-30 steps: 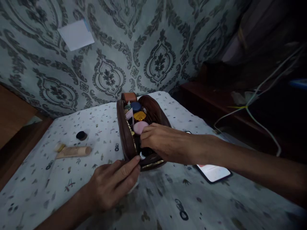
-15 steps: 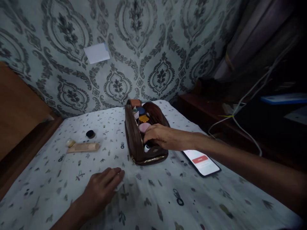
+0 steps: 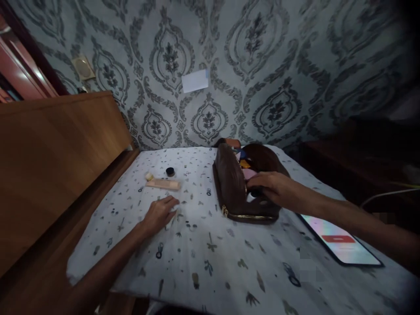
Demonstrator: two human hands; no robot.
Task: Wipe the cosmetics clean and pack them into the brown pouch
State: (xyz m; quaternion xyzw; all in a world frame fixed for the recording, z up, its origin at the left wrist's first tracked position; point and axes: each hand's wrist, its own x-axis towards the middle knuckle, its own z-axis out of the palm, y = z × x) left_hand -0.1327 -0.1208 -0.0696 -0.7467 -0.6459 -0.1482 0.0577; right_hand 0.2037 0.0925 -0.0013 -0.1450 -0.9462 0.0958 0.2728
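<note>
A brown leather zip pouch [image 3: 229,179] stands open on the printed sheet. My right hand [image 3: 273,186] reaches into it; the fingertips are hidden inside, beside a pink round item [image 3: 250,173]. Also in the pouch are a gold-yellow item [image 3: 244,164], a blue item [image 3: 242,154] and a small white thing with a dark top [image 3: 251,197]. My left hand [image 3: 160,213] lies on the sheet, its fingers loosely extended and thumb apart. Beyond it are a beige tube [image 3: 164,184], a small cream-coloured round piece [image 3: 149,176] and a small black-topped pot [image 3: 169,172].
A lit phone [image 3: 341,243] lies right of the pouch, partly under my right forearm. A wooden panel [image 3: 65,148] borders the bed's left side. The patterned wall [image 3: 210,48] rises behind, bearing a white paper [image 3: 195,81]. A pale cable [image 3: 387,193] runs at the right.
The view has swung left, so everything appears farther right. My left hand has shifted forward, closer to the beige tube. My right hand stays inside the pouch.
</note>
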